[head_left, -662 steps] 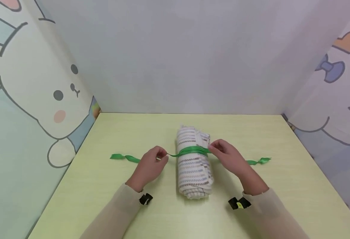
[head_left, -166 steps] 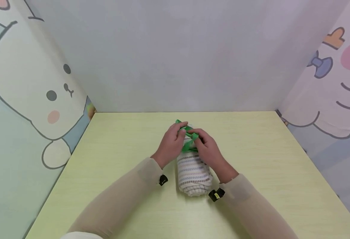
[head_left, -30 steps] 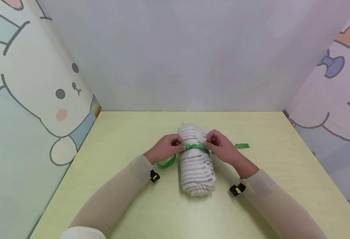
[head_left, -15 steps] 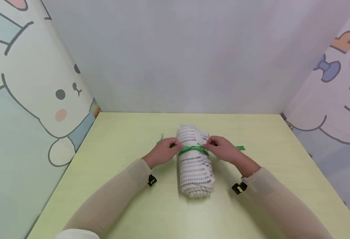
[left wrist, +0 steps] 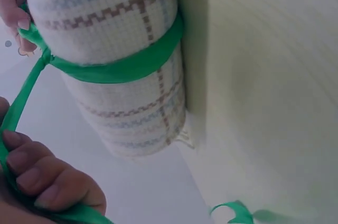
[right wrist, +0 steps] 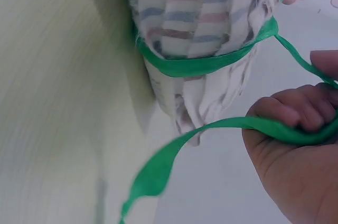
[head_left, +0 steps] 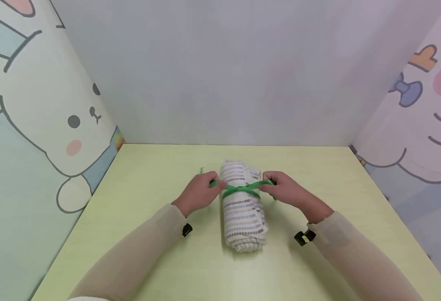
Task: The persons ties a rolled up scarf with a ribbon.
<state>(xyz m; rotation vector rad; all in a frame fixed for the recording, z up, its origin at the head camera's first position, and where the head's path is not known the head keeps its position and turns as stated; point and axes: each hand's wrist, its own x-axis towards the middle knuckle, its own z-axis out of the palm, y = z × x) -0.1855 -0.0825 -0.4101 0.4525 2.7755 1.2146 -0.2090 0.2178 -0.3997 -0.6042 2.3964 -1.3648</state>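
Observation:
A rolled striped cloth [head_left: 243, 217] lies lengthwise on the table, with a green ribbon [head_left: 240, 189] around its middle. The ribbon crosses in a knot on top of the roll. My left hand [head_left: 199, 191] grips one ribbon end at the roll's left side, fingers curled round it in the left wrist view. On the right side, my right hand [head_left: 285, 189] holds the other end in a curled fist. From that fist a loose tail of ribbon [right wrist: 158, 168] hangs down in the right wrist view. Both ribbon ends run taut from the knot to the hands.
The pale yellow table [head_left: 160, 165] stretches around the roll. A grey-white wall [head_left: 220, 83] stands behind it, with cartoon-printed panels at left and right. Another ribbon tail [left wrist: 237, 212] curls near the table in the left wrist view.
Earlier the hands worked the ribbon together above the roll, then pinched it close on either side. Now they grip the ends in fuller fists, slightly further apart, and the ribbon lifts from the knot.

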